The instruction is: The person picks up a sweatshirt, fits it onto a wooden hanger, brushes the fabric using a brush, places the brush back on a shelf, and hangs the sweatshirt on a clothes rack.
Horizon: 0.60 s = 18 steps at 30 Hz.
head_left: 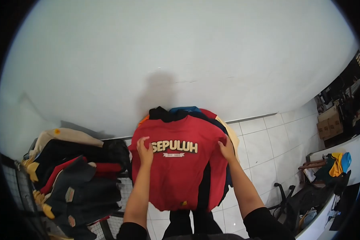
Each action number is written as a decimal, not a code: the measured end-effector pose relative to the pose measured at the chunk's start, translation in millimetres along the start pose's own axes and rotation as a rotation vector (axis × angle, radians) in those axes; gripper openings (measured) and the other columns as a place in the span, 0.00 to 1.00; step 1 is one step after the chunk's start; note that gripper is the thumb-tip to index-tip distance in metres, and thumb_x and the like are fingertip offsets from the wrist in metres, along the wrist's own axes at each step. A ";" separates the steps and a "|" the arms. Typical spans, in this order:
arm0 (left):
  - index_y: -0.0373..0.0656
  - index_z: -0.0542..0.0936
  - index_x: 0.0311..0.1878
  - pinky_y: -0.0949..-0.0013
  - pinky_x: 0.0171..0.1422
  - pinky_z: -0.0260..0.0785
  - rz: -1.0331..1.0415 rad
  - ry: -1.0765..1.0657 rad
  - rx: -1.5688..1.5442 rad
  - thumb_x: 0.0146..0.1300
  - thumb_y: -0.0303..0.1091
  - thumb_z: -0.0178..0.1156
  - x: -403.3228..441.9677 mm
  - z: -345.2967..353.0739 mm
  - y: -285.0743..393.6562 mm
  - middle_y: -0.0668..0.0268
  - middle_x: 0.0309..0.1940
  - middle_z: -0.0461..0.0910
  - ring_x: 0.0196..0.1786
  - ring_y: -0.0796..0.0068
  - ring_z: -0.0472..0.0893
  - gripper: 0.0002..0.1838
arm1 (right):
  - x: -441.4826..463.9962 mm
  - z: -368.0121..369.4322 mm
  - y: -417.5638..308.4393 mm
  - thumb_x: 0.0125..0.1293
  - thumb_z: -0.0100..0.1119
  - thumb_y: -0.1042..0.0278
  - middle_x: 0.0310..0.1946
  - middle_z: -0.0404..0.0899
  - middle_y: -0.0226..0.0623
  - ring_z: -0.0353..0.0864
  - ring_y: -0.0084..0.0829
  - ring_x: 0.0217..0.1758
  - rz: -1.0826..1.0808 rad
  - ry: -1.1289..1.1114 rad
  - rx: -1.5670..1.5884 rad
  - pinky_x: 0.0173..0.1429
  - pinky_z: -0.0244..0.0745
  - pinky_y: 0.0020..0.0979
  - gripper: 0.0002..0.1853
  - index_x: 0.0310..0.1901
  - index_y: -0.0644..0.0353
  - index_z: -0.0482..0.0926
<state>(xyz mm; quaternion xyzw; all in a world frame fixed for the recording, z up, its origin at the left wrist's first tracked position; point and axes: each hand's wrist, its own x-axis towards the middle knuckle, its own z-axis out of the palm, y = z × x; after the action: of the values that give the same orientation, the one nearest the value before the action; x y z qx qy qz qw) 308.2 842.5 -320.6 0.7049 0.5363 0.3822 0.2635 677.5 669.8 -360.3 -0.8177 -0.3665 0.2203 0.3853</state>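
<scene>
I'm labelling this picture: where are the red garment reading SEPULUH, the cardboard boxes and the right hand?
Red garment [173,178]: head view, fabric below the lettering.
Cardboard boxes [329,127]: head view, side of one.
Right hand [227,149]: head view, back of hand.

The sweater lies on top of a clothes pile before the wall. Left of it, garments lie on a rack. Right of it, a chair stands on the floor, with boxes near the floor's far right edge.

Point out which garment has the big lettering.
The red garment in the middle, between the left hand and right hand. "SEPULUH" runs across it in cream; the garments piled at the left show only small patches or marks.
</scene>
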 end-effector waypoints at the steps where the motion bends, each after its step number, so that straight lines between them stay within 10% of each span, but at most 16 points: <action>1: 0.44 0.73 0.54 0.58 0.68 0.57 0.029 -0.039 0.114 0.53 0.23 0.59 18.6 12.7 -11.4 0.54 0.58 0.69 0.62 0.52 0.66 0.22 | 13.5 12.0 -11.7 0.61 0.59 0.59 0.61 0.68 0.54 0.66 0.45 0.67 0.006 0.000 -0.012 0.69 0.60 0.38 0.33 0.66 0.62 0.62; 6: 0.51 0.69 0.62 0.34 0.71 0.43 -0.185 -0.208 0.478 0.60 0.40 0.61 70.2 67.7 -49.8 0.58 0.67 0.61 0.68 0.49 0.59 0.27 | 50.2 47.2 -31.3 0.61 0.56 0.42 0.50 0.76 0.48 0.74 0.47 0.51 -0.042 0.042 -0.683 0.58 0.66 0.42 0.29 0.55 0.58 0.73; 9: 0.49 0.71 0.58 0.26 0.68 0.39 -0.231 -0.329 0.474 0.63 0.43 0.58 84.4 68.8 -55.0 0.62 0.65 0.64 0.66 0.52 0.62 0.22 | 57.0 44.4 -40.8 0.64 0.56 0.52 0.41 0.76 0.47 0.73 0.46 0.44 -0.080 0.062 -0.549 0.50 0.65 0.45 0.16 0.41 0.58 0.76; 13: 0.46 0.71 0.53 0.28 0.70 0.37 -0.114 -0.377 0.527 0.66 0.40 0.54 87.5 50.7 -66.0 0.63 0.60 0.67 0.62 0.56 0.66 0.15 | 8.7 27.1 -67.1 0.67 0.54 0.66 0.36 0.73 0.48 0.72 0.49 0.41 -0.298 0.205 -0.343 0.47 0.65 0.43 0.09 0.35 0.63 0.74; 18: 0.38 0.70 0.44 0.52 0.58 0.64 0.006 -0.062 -0.062 0.72 0.38 0.45 53.0 34.1 -47.4 0.49 0.42 0.74 0.48 0.47 0.74 0.12 | -76.1 -9.1 -79.6 0.70 0.47 0.71 0.32 0.72 0.50 0.74 0.50 0.37 -0.309 0.267 -0.186 0.41 0.69 0.40 0.08 0.37 0.66 0.73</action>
<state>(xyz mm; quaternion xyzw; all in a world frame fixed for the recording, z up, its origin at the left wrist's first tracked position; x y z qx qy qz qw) 317.0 908.0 -363.4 0.7094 0.5137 0.3775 0.3006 600.8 641.5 -285.9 -0.8057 -0.4519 0.0135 0.3827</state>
